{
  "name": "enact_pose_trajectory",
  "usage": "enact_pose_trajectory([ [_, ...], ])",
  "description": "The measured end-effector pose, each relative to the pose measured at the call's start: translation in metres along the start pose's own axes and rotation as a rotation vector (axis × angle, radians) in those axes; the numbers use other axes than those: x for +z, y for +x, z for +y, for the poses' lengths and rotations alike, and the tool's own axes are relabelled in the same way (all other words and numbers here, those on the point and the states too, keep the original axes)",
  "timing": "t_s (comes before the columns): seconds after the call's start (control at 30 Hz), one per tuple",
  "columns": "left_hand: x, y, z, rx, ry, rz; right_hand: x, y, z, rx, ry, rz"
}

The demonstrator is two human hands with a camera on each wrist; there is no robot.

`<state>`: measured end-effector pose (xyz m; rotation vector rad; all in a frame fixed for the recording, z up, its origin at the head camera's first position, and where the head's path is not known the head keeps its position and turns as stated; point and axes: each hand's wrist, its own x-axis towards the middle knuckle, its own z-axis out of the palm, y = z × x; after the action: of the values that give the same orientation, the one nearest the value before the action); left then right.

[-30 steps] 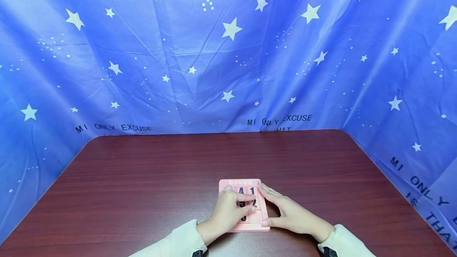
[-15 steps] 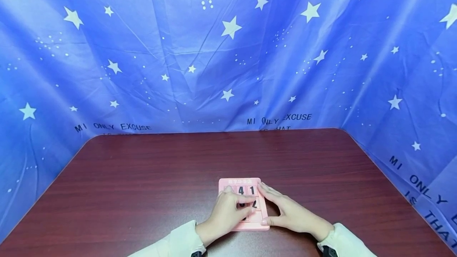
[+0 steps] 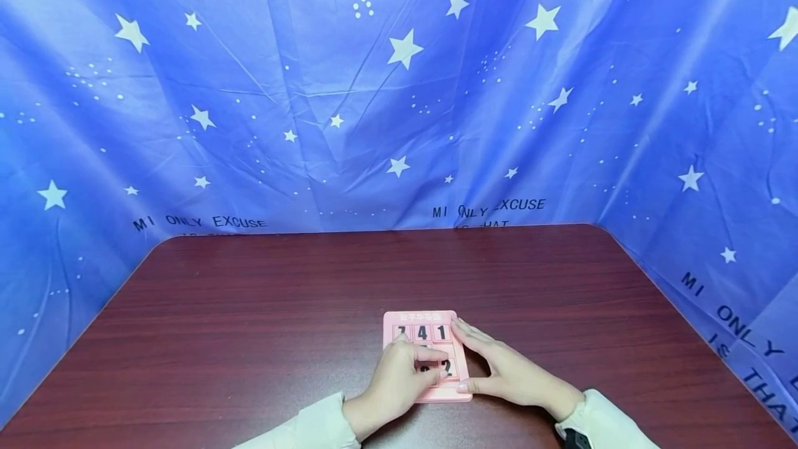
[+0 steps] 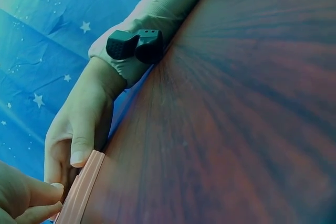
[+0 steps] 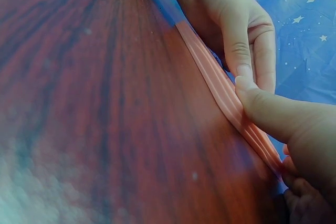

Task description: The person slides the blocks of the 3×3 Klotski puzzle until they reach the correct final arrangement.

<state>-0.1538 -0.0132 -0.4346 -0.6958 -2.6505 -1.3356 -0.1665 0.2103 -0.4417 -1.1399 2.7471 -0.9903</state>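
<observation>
A pink number slide puzzle (image 3: 439, 395) lies flat near the table's front edge, with tiles 7, 4 and 1 along its top row. My left hand (image 3: 394, 374) reaches over its left side, extended index finger and thumb touching the 2 tile (image 3: 447, 368) at the lower right. Most of the middle row is covered by this hand. Along the right edge, my right hand (image 3: 517, 376) grips the frame, thumb at the lower corner and fingers near the upper one. In the right wrist view the puzzle's layered side (image 5: 218, 85) shows, with the right thumb (image 5: 262, 106) on its edge.
The dark reddish wood table (image 3: 268, 296) spreads around the puzzle. Behind it and along both sides hangs a blue star-printed cloth (image 3: 349, 89). A black device (image 4: 136, 44) is strapped over the right sleeve.
The 2 tile has slid down toward the near edge, the left fingers moving with it. The 7 tile has come into view. The right hand keeps its place on the frame.
</observation>
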Motion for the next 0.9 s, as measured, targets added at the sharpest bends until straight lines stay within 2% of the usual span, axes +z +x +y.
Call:
enact_pose_trajectory([
  [0.27, 0.0003, -0.0029, 0.0029, -0.037, -0.036, -0.014, 0.0008, -0.0006, 0.0007, -0.004, 0.002, 0.004],
  [0.63, 0.0006, -0.0036, 0.0036, -0.041, -0.062, -0.005, -0.0002, 0.0004, 0.0002, 0.004, 0.012, -0.003],
  [0.9, -0.0011, 0.0051, 0.0006, -0.031, -0.070, 0.024, 0.0000, 0.0000, 0.0007, -0.011, -0.001, 0.012],
])
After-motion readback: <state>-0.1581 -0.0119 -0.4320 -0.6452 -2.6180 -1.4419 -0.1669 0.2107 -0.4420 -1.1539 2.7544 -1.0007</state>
